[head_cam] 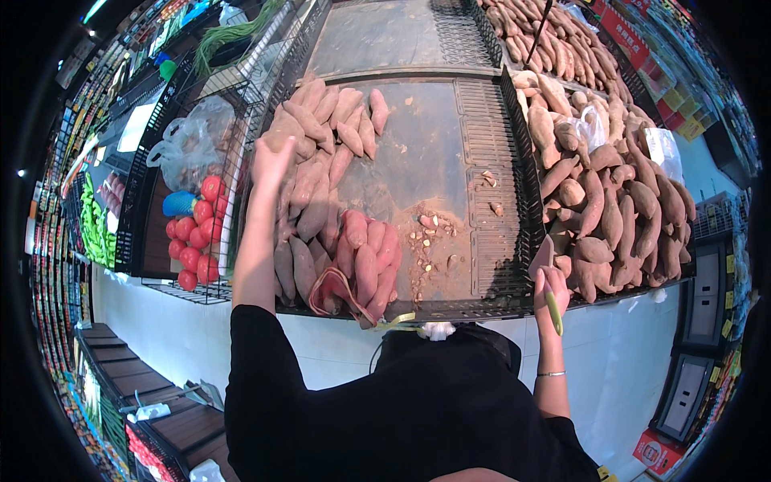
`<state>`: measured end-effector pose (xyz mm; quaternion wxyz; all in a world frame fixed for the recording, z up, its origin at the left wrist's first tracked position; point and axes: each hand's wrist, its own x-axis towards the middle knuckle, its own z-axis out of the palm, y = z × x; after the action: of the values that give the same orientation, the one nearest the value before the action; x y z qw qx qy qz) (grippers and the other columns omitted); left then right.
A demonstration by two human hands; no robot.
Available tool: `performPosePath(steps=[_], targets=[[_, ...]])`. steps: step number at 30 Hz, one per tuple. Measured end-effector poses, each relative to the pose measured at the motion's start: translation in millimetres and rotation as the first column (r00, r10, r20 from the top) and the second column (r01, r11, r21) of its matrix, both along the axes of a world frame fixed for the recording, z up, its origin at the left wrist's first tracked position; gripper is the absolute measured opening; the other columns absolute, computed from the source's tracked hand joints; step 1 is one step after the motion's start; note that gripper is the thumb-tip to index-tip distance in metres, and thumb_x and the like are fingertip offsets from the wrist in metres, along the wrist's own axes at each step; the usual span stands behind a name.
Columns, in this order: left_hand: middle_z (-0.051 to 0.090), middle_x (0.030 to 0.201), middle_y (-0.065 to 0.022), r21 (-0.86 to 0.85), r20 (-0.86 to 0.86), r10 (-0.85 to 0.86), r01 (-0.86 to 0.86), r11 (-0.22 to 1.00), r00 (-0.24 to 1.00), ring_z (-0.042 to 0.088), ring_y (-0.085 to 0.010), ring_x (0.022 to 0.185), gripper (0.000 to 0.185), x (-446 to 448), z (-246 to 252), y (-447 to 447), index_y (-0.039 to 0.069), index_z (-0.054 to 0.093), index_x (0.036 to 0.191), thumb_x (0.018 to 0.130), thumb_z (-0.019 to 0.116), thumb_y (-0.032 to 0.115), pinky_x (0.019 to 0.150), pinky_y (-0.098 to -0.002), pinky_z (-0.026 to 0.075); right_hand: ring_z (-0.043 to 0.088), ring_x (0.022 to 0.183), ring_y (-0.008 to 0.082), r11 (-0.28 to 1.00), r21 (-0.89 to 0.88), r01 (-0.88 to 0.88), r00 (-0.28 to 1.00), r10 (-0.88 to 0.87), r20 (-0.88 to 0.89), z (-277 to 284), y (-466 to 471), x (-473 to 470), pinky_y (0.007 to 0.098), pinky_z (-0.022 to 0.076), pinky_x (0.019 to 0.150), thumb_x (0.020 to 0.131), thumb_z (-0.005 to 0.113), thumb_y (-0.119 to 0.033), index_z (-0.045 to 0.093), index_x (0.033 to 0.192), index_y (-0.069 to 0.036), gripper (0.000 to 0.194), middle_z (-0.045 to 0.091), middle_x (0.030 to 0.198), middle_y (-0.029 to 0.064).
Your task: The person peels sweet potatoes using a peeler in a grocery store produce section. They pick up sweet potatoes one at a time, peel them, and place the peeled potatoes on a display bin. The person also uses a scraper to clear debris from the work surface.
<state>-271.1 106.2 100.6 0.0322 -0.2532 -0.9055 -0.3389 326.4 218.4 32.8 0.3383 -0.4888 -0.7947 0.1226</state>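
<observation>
My left hand (pixel 275 158) reaches to the upper left, against a sweet potato (pixel 284 128) on the pile; whether it grips it is hard to tell. In my right hand (pixel 553 292) is a knife (pixel 554 310) with a green handle, its blade pointing up beside the right-hand bin. Loose sweet potatoes (pixel 313 181) cover the left part of the display in front of me. A red mesh bag (pixel 368 253) of sweet potatoes lies at the near edge, its mouth rolled down. Cut ends and peel scraps (pixel 429 235) with soil lie on the dark board.
More sweet potatoes fill the bin on the right (pixel 608 211), behind a black plastic divider (pixel 523 156). To the left, a black wire rack (pixel 226 235) borders tomatoes (pixel 197 241) and a clear plastic bag (pixel 196 144). A black rim (pixel 470 310) runs along the near edge.
</observation>
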Motion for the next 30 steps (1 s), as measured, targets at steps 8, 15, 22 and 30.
performPosePath(steps=[8,15,22,30], targets=[[0.065,0.114,-0.024,-0.548,-0.145,0.21,-0.255,0.796,0.967,0.064,-0.0364,0.107,0.072,-38,3,11,-0.001,0.055,0.12,0.077,0.063,0.057,0.093,-0.0467,0.049,0.066,0.079,0.0327,1.0,0.01,0.014,0.999,-0.015,0.032,5,-1,-4,0.0384,0.0538,0.069,0.086,0.068,-0.015,0.068,0.092,-0.007,0.01,0.066,0.091,0.0133],[0.054,0.129,-0.017,-0.612,-0.331,0.133,-0.32,0.724,0.934,0.055,-0.0343,0.118,0.063,-26,-5,32,0.006,0.049,0.129,0.082,0.066,0.045,0.095,-0.0496,0.044,0.066,0.07,0.0322,0.999,0.044,0.009,1.0,-0.011,0.029,5,1,-2,0.0385,0.0536,0.061,0.083,0.071,-0.016,0.069,0.088,-0.01,0.008,0.066,0.085,0.0107],[0.046,0.13,-0.024,-0.159,-0.463,-0.512,0.501,0.851,0.724,0.047,-0.0424,0.118,0.063,78,-61,143,0.001,0.041,0.137,0.081,0.066,0.02,0.102,-0.0501,0.038,0.064,0.065,0.0338,1.0,0.008,0.006,0.995,-0.007,0.104,-1,0,3,0.0422,0.0536,0.056,0.083,0.07,-0.021,0.066,0.088,-0.012,0.011,0.063,0.086,0.0111],[0.047,0.127,-0.0248,0.19,0.429,-0.757,0.77,0.609,0.493,0.063,-0.0279,0.094,0.071,284,-109,286,-0.003,0.034,0.14,0.086,0.068,0.027,0.082,-0.0359,0.053,0.065,0.066,0.0287,0.998,0.057,0.001,1.0,-0.002,0.021,3,-1,14,0.0388,0.0534,0.054,0.083,0.07,-0.021,0.065,0.093,-0.011,0.015,0.062,0.09,0.0082]])
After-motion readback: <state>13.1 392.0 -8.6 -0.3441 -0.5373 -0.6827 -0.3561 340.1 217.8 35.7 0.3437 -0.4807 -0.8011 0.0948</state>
